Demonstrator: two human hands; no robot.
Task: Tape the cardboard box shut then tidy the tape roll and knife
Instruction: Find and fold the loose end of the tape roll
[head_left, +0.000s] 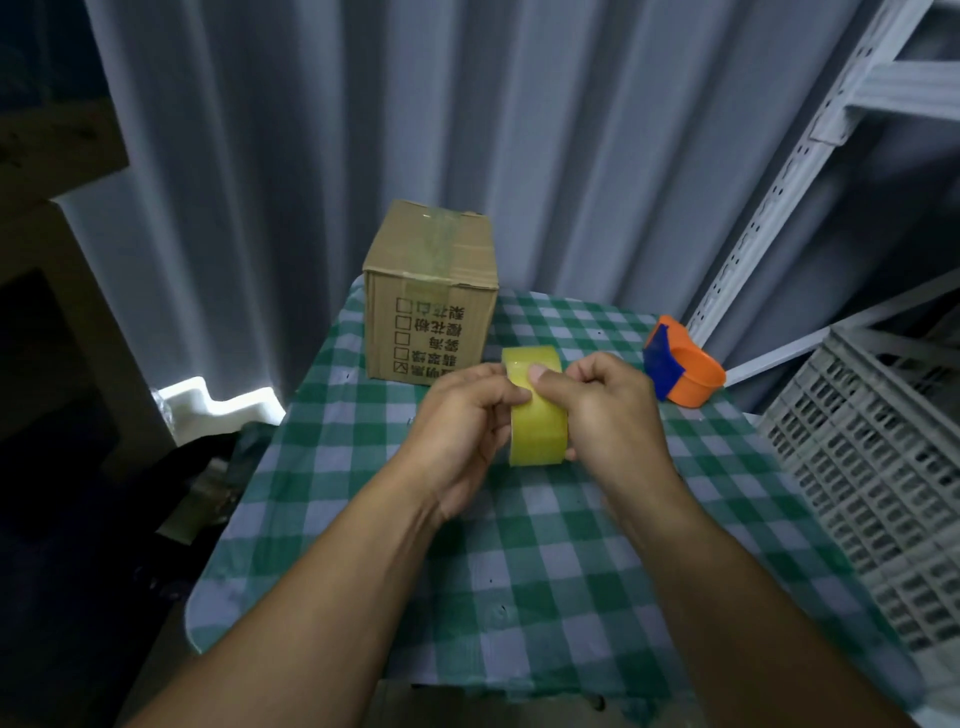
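Already the cardboard box (430, 291) wears a strip of clear tape along its top seam and down the near face, so the sealing looks at least partly done; whether more strips are wanted cannot be told from here. It stands at the far left of the table, on the green checked cloth (519, 571). The yellow tape roll (537, 410) is up off the cloth in front of the box, clamped between both hands: the left hand (462, 415) closes on its left side and the right hand (608, 410) on its right, with the right thumb pressed on the roll's outer face, perhaps feeling for the loose end. Tidying is not yet done, since the roll is in the hands.

No knife is plainly visible. An orange and blue tape cutter (680, 366) lies at the far right of the table, near the right hand. A grey plastic crate (857, 467) sits just beside the table's right edge, and nothing stands between hands and box.
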